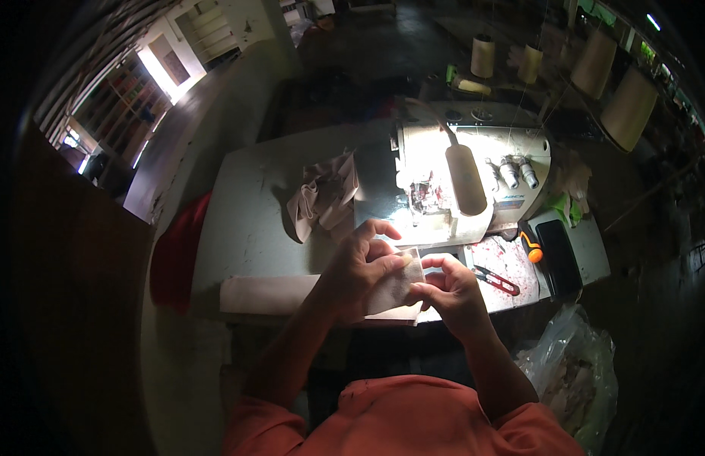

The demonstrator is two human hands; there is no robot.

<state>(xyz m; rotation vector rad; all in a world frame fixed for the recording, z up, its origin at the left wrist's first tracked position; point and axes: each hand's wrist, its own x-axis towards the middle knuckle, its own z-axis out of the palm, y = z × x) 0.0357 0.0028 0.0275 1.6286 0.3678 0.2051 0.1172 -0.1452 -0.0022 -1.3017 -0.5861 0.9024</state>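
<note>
Both hands hold a small pale beige fabric piece (pixel 398 285) over the near edge of the sewing table (pixel 254 228). My left hand (pixel 360 270) grips its left side with the thumb on top. My right hand (pixel 447 289) pinches its right edge. Just beyond them stands a white overlock sewing machine (pixel 474 171), lit at its needle area. A heap of similar beige fabric pieces (pixel 322 197) lies on the table to the left of the machine.
Red-handled thread snips (pixel 495 280) and an orange-handled small tool (pixel 531 249) lie right of my hands, beside a black phone (pixel 558 258). Several cream thread cones (pixel 626 106) hang at the back right. A clear plastic bag (pixel 573 372) sits at the lower right. Red cloth (pixel 177 258) hangs off the table's left.
</note>
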